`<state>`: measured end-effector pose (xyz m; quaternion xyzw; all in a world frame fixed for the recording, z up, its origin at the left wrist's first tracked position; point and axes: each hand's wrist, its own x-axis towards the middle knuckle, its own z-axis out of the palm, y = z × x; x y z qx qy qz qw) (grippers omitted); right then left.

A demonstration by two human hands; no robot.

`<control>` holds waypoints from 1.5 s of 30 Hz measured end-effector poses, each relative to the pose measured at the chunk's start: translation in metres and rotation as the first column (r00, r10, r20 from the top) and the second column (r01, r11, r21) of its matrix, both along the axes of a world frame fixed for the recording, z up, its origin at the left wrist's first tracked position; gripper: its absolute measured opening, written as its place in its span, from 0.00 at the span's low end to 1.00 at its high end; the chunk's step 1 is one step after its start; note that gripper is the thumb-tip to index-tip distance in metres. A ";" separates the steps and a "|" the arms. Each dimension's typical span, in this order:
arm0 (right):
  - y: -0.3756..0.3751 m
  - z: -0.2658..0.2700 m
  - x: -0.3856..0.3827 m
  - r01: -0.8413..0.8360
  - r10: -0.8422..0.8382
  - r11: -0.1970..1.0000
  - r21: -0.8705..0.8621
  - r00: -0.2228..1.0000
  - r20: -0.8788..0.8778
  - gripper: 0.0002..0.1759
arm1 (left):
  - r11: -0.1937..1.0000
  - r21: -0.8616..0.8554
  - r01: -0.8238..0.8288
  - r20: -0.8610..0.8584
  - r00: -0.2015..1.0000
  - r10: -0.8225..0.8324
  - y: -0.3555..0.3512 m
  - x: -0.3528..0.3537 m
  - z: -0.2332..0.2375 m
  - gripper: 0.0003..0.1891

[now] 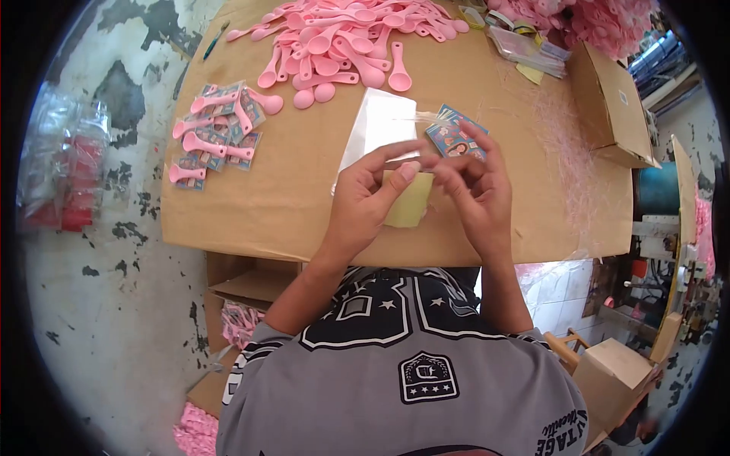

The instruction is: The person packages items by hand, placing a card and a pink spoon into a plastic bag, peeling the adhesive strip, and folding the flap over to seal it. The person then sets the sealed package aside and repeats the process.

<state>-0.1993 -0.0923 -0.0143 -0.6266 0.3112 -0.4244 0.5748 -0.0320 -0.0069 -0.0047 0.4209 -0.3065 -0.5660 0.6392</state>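
Note:
A small yellow-green card (408,199) is pinched in my left hand (370,194), its thumb lying across the card's top edge. My right hand (477,188) is just to the right of the card, thumb and index finger close together near its upper corner; whether anything thin is between them is too small to tell. Beyond my left hand lie clear plastic sleeves (388,125) on a white sheet. A stack of blue printed cards (450,135) rests behind my right hand.
Pink spoons (342,38) are heaped at the table's far side. Spoons packed with cards (217,133) lie at the left. An open cardboard box (608,106), a plastic tray (525,52) and tape rolls (498,19) are at the right. Brown paper covers the table (281,205).

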 end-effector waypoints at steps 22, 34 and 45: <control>-0.025 0.029 0.011 0.319 -0.303 0.880 -0.352 0.948 0.101 0.04 | 1.000 0.019 -0.003 0.594 0.804 -0.009 0.015 -0.019 0.013 0.34; -0.015 0.029 -0.009 -0.118 0.114 0.991 0.065 0.991 0.067 0.10 | 0.970 -0.158 -0.183 0.063 0.979 0.195 0.009 -0.005 0.005 0.17; -0.017 0.015 -0.004 -0.250 0.246 0.956 0.154 0.968 0.041 0.08 | 0.991 -0.071 -0.113 0.195 0.973 0.125 0.010 0.011 0.003 0.15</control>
